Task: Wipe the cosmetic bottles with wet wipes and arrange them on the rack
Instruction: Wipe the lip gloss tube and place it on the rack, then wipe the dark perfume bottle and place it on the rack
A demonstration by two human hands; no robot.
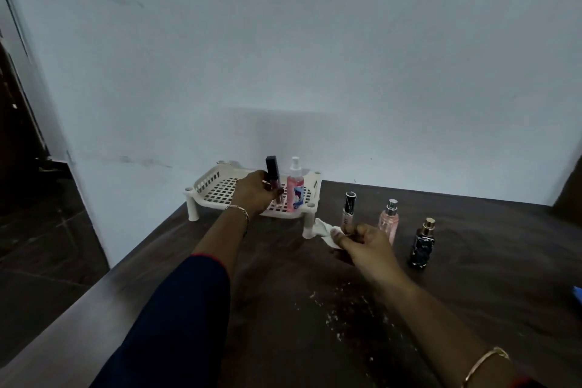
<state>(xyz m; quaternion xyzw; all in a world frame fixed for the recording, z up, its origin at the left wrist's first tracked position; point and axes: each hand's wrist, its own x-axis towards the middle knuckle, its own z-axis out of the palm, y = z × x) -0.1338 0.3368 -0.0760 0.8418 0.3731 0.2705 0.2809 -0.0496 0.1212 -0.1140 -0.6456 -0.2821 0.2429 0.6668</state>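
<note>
Holding the lip gloss tube (273,179) upright over the white rack (210,180), I am pinching it in my left hand (255,192), with my fingers curling round its lower half and its dark cap sticking up above my knuckles. It is sitting just beside the pink spray bottle (295,192), which is standing on the rack's grid near the front right corner. My hand is covering the tube's base, so I cannot tell whether it is touching the grid.

I am judging the tube to be the risky piece. It is tall and thin, and the grid is full of open squares, so the base may be catching a hole and leaning as I let go. If it tips right, it is likely taking the spray bottle over with it. My own fingers could also be nudging that bottle as they come away.

My right hand (362,244) is gripping the crumpled wet wipe (324,231) low over the desk (472,293), close to the rack's front leg. It is crowding the slim black-capped bottle (349,209) and the pink perfume bottle (389,220), so a careless swing could be toppling either one. The dark gold-capped bottle (422,246) is standing a little further right. White crumbs (333,315) are lying nearer me, and a dragged wipe could be picking them up.
</note>
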